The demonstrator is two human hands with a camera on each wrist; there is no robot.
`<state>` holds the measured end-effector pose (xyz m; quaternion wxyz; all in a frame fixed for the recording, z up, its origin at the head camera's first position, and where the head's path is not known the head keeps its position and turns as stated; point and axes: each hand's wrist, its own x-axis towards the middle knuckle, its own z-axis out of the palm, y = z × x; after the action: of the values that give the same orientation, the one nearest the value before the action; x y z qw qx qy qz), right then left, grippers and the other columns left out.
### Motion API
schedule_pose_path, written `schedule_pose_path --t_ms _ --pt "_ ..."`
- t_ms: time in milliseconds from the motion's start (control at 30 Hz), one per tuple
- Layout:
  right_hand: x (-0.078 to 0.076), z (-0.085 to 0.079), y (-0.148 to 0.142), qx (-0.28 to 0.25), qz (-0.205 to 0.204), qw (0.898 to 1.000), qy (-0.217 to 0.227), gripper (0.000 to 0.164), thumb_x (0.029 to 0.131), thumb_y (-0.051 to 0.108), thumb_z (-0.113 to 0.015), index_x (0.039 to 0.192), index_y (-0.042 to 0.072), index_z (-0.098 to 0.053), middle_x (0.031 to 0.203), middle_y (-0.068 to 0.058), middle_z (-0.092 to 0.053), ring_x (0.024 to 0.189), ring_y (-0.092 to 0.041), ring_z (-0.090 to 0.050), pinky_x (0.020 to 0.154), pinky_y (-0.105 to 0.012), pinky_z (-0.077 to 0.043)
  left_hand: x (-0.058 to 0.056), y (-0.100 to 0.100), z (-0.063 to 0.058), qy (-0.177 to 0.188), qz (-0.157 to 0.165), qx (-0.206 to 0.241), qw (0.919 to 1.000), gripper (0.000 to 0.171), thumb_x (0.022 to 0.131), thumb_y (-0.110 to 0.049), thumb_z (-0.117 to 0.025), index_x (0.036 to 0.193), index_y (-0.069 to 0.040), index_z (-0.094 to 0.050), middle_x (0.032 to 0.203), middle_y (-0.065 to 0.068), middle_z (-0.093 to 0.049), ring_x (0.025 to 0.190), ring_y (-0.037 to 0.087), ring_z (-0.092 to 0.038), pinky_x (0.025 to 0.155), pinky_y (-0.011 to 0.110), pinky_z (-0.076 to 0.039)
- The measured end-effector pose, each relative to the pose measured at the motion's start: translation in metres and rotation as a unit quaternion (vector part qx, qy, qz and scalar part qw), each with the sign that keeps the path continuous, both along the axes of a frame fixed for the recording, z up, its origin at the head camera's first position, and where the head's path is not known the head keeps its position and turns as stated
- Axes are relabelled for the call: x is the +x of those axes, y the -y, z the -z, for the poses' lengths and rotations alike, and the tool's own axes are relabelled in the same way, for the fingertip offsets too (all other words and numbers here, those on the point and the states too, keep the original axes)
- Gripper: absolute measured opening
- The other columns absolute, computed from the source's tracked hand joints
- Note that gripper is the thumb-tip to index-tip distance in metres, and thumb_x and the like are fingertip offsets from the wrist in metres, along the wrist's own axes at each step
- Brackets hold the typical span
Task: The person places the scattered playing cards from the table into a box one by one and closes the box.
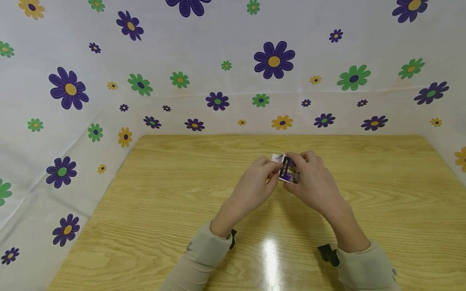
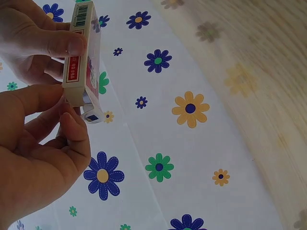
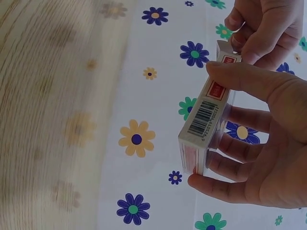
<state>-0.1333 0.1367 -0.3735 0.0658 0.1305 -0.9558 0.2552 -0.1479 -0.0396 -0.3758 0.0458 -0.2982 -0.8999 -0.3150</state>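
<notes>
A small flat cardboard box (image 1: 287, 169), about the size of a playing-card pack, is held up between both hands over the table. Its front is purple with yellow lettering; a barcode and a red label run along the narrow side (image 3: 207, 115). My right hand (image 1: 314, 180) grips it, with the thumb along the narrow side and the fingers spread beneath in the right wrist view. At the other end, my left hand (image 1: 255, 184) pinches the box's end with curled thumb and forefinger. A pale flap (image 2: 92, 114) stands out from that end. The box's contents are hidden.
The light wooden table (image 1: 153, 210) stretches out below the hands. A white cloth (image 1: 233, 40) printed with purple, green and yellow flowers hangs behind it and along the sides. Black straps (image 1: 329, 255) show at the sleeve cuffs.
</notes>
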Motion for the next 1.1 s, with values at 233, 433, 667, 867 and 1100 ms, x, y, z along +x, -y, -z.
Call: schedule_pose_path --t_ms 233,433,667,867,1100 --pt "0.0 -0.003 -0.002 -0.022 0.007 1.0 0.007 0.075 0.08 0.022 -0.082 0.144 0.005 -0.047 0.127 -0.026 -0.05 0.106 -0.04 -0.054 0.081 -0.054 -0.056 -0.001 0.003 0.0 -0.029 -0.011 0.098 0.9947 0.034 0.094 -0.004 -0.063 0.128 -0.005 -0.059 0.118 0.012 -0.053 0.091 0.019 -0.058 0.072 0.022 -0.051" --pt "0.0 -0.005 -0.002 -0.054 0.021 0.998 0.0 0.075 0.082 0.026 -0.081 0.144 0.004 -0.045 0.131 -0.028 -0.048 0.105 -0.039 -0.056 0.079 -0.054 -0.056 0.002 -0.004 0.001 -0.043 -0.06 0.15 0.9859 0.028 0.093 -0.007 -0.067 0.118 -0.004 -0.053 0.116 0.015 -0.044 0.094 0.024 -0.053 0.072 0.024 -0.049" --pt "-0.003 -0.004 0.0 -0.124 0.04 0.991 -0.035 0.072 0.083 0.029 -0.079 0.139 0.0 -0.044 0.12 -0.023 -0.058 0.094 -0.032 -0.058 0.072 -0.044 -0.054 0.007 -0.012 0.003 -0.045 -0.072 0.196 0.9769 0.027 0.092 -0.006 -0.068 0.114 -0.002 -0.051 0.114 0.017 -0.051 0.099 0.029 -0.061 0.08 0.034 -0.057" --pt "-0.003 -0.004 0.004 -0.165 0.031 0.985 -0.04 0.073 0.084 0.027 -0.08 0.139 -0.002 -0.041 0.113 -0.022 -0.063 0.088 -0.03 -0.061 0.068 -0.039 -0.053 0.005 -0.012 0.004 -0.04 -0.042 0.262 0.9632 0.026 0.093 0.0 -0.064 0.116 0.002 -0.053 0.102 0.017 -0.066 0.088 0.025 -0.069 0.075 0.023 -0.058" --pt "0.0 -0.006 0.003 -0.245 -0.01 0.968 -0.047 0.051 0.095 0.018 -0.067 0.139 0.002 -0.045 0.103 -0.014 -0.062 0.087 -0.024 -0.056 0.065 -0.03 -0.049 -0.003 -0.002 0.002 -0.059 -0.058 0.33 0.9405 0.025 0.093 0.003 -0.059 0.118 0.004 -0.059 0.101 0.018 -0.068 0.086 0.026 -0.069 0.071 0.025 -0.059"
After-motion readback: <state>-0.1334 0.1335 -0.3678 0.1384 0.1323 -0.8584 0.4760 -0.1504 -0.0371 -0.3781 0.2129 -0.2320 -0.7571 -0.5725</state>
